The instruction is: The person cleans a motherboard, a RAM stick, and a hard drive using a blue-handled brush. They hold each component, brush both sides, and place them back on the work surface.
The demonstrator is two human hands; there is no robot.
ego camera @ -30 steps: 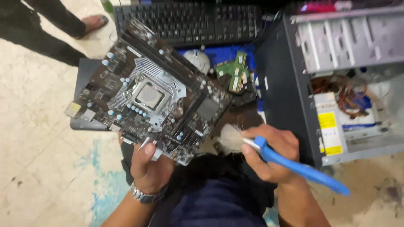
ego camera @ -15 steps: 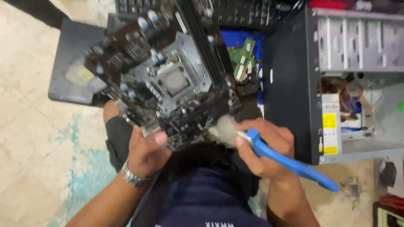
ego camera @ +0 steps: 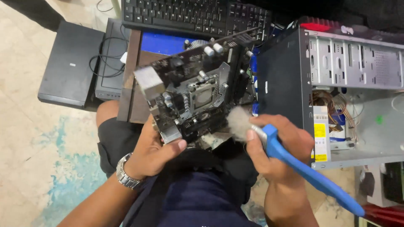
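Left hand [ego camera: 152,152] clamped on the lower edge of a motherboard [ego camera: 198,94], tilted up over the lap just in front of a black keyboard [ego camera: 195,17]. Right hand [ego camera: 275,145] wrapped around a blue-handled brush [ego camera: 294,162], grey bristles touching the board's lower right edge. Open computer case [ego camera: 336,84] just beside, to the right, on the floor.

keyboard [ego camera: 198,17] behind motherboard [ego camera: 198,94] | computer case [ego camera: 336,88] right of it
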